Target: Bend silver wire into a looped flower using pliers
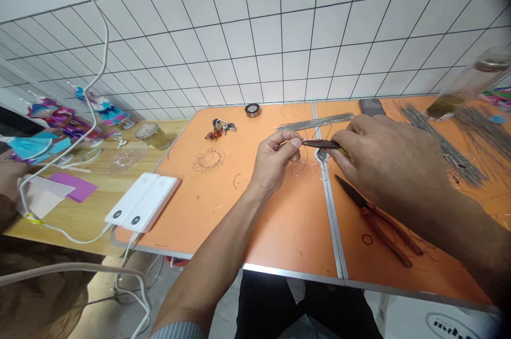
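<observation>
Left hand (pixel 269 166): fingers pinching the end of the held wire (pixel 309 170), thumb against forefinger.
Right hand (pixel 399 160): fingers clenched around the small pliers (pixel 323 143), whose tips meet the wire at the left fingertips.
Held wire: between the two hands' fingers, its thin curves spreading below and behind the pliers, over the surface (pixel 279 243).
Shaped so far: several open, rounded bends show; the piece looks partly formed.
Left unshaped: a closed outline cannot be made out, so some bending or joining may be lacking; the fine strands blur together.
Looped ring (pixel 208 159): lies left of the left fingers, with small petal-like loops around its rim; looks largely formed.
Wire look: thin, coppery, springy, slightly uneven in its curves.
Red-handled pliers (pixel 383 222): nearer the wearer than the right fingers, resting on the surface.
Straight wires (pixel 315 122): bundled just beyond the fingers.
</observation>
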Available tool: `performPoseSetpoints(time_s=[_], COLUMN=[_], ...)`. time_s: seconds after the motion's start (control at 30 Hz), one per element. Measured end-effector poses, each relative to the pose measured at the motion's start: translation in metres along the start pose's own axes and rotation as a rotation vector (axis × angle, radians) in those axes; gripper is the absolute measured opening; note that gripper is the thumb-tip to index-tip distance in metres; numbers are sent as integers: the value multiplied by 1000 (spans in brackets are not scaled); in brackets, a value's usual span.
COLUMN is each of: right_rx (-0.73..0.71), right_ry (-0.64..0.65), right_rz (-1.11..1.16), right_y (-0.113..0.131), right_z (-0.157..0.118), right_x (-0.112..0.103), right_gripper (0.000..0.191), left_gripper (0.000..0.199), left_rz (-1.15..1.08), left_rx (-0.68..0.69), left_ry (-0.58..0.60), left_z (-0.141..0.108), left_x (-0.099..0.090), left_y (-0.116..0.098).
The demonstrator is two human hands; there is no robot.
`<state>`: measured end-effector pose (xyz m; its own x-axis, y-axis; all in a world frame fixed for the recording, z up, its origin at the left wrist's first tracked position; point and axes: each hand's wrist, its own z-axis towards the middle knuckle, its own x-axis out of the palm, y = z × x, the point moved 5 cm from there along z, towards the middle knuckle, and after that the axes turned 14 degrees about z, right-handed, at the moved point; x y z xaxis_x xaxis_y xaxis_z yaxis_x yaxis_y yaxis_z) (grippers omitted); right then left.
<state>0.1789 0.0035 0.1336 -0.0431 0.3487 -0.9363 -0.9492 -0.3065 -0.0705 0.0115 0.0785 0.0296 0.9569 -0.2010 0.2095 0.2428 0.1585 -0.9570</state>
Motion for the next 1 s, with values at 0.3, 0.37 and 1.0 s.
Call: performPoseSetpoints(time_s=[0.3,0.37,1.0], right_rx=[65,65,30], right_ry=[136,136,-78], right_rz=[9,16,199], right_y=[0,0,-11], right_z=[2,2,-13], right_x=[-4,-3,1], right_gripper=[33,34,30], left_gripper=[33,34,36], left_rz=[17,19,-82], left_rx=[-32,-40,-45], left_ry=[-18,-15,46], left_z=[-1,-1,0], left_x=[2,2,4], left_y=[-1,-1,2])
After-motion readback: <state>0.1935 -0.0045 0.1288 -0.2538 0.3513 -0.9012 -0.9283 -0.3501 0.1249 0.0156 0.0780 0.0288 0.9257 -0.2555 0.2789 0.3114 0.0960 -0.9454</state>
